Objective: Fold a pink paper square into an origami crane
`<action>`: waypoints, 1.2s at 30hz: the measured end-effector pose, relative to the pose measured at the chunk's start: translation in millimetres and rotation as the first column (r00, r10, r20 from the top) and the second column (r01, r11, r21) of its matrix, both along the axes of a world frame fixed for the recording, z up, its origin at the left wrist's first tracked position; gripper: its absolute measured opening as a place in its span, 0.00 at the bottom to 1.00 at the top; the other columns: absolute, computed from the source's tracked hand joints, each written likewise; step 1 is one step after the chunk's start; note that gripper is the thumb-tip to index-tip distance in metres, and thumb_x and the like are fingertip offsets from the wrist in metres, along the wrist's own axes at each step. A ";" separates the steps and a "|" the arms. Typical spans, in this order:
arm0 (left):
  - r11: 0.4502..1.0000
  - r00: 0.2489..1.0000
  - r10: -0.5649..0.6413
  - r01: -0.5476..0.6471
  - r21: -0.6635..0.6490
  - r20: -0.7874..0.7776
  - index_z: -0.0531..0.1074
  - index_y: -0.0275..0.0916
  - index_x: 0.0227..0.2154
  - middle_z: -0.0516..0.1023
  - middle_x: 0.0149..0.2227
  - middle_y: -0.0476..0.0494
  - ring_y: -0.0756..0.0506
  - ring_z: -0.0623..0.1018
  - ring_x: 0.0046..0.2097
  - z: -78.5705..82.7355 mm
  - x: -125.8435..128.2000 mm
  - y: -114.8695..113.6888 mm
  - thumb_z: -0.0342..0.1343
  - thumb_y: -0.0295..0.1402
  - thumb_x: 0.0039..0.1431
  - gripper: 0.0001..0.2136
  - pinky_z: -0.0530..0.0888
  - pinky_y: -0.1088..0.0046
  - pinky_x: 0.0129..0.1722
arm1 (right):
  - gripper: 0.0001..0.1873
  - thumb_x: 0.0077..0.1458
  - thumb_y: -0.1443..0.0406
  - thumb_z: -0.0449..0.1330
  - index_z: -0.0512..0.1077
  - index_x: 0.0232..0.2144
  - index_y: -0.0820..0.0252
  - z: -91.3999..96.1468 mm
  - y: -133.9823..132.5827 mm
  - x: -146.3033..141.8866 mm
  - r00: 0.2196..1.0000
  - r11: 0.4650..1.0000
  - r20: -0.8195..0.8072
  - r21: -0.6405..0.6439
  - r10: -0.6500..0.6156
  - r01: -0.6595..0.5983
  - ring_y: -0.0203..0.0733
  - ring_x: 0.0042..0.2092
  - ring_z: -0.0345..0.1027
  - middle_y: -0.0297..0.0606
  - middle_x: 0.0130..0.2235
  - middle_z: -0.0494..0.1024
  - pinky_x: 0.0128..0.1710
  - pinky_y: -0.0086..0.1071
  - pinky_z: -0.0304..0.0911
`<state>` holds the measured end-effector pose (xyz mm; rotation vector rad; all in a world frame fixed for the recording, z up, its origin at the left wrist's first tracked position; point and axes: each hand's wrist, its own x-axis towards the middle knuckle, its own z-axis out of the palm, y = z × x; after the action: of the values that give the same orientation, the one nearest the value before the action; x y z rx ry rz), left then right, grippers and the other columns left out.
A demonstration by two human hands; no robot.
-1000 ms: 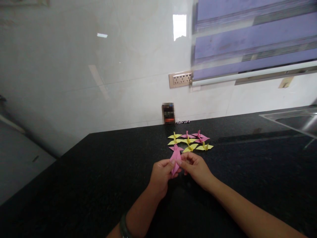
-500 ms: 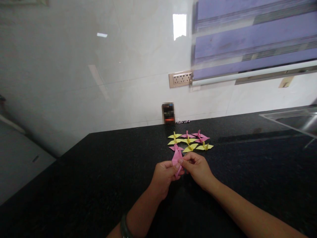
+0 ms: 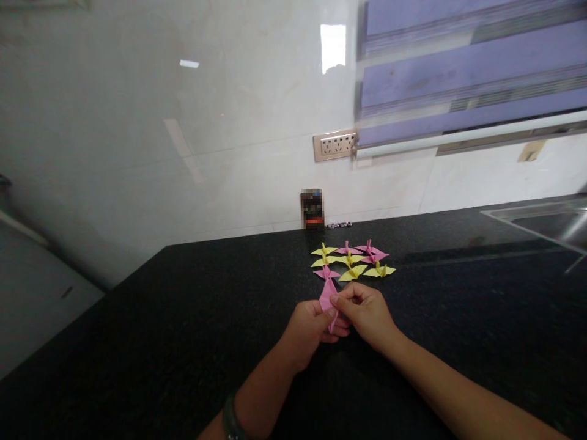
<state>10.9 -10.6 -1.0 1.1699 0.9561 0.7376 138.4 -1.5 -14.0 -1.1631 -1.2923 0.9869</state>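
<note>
A piece of folded pink paper (image 3: 327, 294), narrow and pointed at both ends, is held between my two hands above the dark counter. My left hand (image 3: 308, 330) grips its lower part, thumb on top and fingers beneath. With thumb and index finger, my right hand (image 3: 367, 308) pinches its right edge. Just beyond my hands stand several paper cranes in rows, among them a yellow crane (image 3: 351, 273), a pink crane (image 3: 326, 272) and another yellow crane (image 3: 378, 270) at the right end.
The black countertop (image 3: 206, 318) runs up to a pale tiled wall (image 3: 229, 153). A phone-sized dark, blurred-out object (image 3: 312, 209) leans there beside a beaded strand (image 3: 339, 225). A sink rim (image 3: 513, 214) is at right, below a purple blind (image 3: 440, 79). A socket panel (image 3: 334, 145) is on the wall.
The pink paper and my left hand have shifted slightly down and to the right. My left fingers now show further out beneath the paper. The cranes have stayed put.
</note>
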 end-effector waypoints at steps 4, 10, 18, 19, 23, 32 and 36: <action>1.000 1.000 0.013 -0.013 -0.006 0.022 0.70 0.30 0.28 0.74 0.29 0.38 0.49 0.73 0.29 0.2 0.8 -1.0 0.52 0.37 0.45 0.13 0.67 0.75 0.29 | 0.09 0.40 0.64 0.58 0.64 0.16 0.62 0.1 -0.2 0.5 1.000 1.000 0.020 0.008 -0.006 0.005 0.30 0.18 0.57 0.31 0.17 0.66 0.17 0.25 0.53; 0.997 0.991 -0.074 0.075 0.000 0.107 0.68 0.35 0.36 0.73 0.37 0.40 0.46 0.72 0.37 5.2 -0.9 -3.6 0.56 0.31 0.41 0.15 0.67 0.75 0.31 | 0.10 0.39 0.62 0.58 0.64 0.16 0.61 1.0 2.3 4.5 1.000 1.000 -0.019 -0.017 -0.018 0.018 0.32 0.18 0.57 0.31 0.17 0.66 0.16 0.25 0.53; 0.999 0.976 -0.034 0.026 0.039 0.217 0.65 0.37 0.42 0.72 0.37 0.41 0.46 0.72 0.38 2.3 1.0 -0.8 0.58 0.30 0.39 0.22 0.66 0.73 0.36 | 0.10 0.39 0.61 0.58 0.65 0.18 0.62 -1.6 6.7 8.7 0.998 1.000 -0.058 -0.007 -0.029 0.029 0.32 0.19 0.59 0.32 0.18 0.68 0.18 0.26 0.56; 0.999 0.984 0.009 -0.016 0.040 0.177 0.66 0.36 0.40 0.72 0.36 0.41 0.46 0.72 0.36 1.2 0.7 0.6 0.57 0.33 0.41 0.19 0.67 0.73 0.34 | 0.10 0.39 0.61 0.59 0.65 0.17 0.62 -0.5 5.6 8.0 0.998 1.000 -0.061 0.000 -0.005 0.005 0.33 0.19 0.60 0.33 0.18 0.68 0.19 0.27 0.56; 0.977 0.983 0.154 -0.166 0.131 0.097 0.70 0.32 0.31 0.73 0.26 0.44 0.49 0.71 0.27 -1.8 -0.8 5.2 0.51 0.40 0.46 0.15 0.66 0.75 0.27 | 0.08 0.41 0.63 0.58 0.66 0.20 0.62 3.7 0.4 3.2 0.977 0.985 -0.129 0.021 0.171 -0.170 0.34 0.22 0.63 0.33 0.20 0.69 0.23 0.28 0.59; 0.918 0.980 0.197 -0.186 0.351 0.004 0.72 0.32 0.25 0.71 0.22 0.48 0.50 0.67 0.25 3.6 -0.2 2.9 0.51 0.40 0.45 0.14 0.62 0.77 0.25 | 0.09 0.44 0.61 0.56 0.67 0.26 0.61 8.5 -0.9 3.2 0.957 0.965 -0.119 0.042 0.264 -0.261 0.29 0.22 0.57 0.33 0.24 0.67 0.17 0.22 0.54; 0.926 0.983 0.182 -0.166 0.338 -0.016 0.72 0.32 0.22 0.70 0.20 0.48 0.52 0.66 0.23 5.3 -1.0 2.3 0.51 0.41 0.45 0.14 0.61 0.78 0.23 | 0.10 0.42 0.60 0.58 0.67 0.23 0.62 7.8 -0.3 5.0 0.964 0.976 -0.151 0.017 0.219 -0.219 0.28 0.20 0.54 0.31 0.22 0.66 0.17 0.22 0.52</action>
<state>9.9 -8.3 4.2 1.4154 1.0079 1.0518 143.4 -1.8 -6.2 -0.9379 -1.3161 1.2128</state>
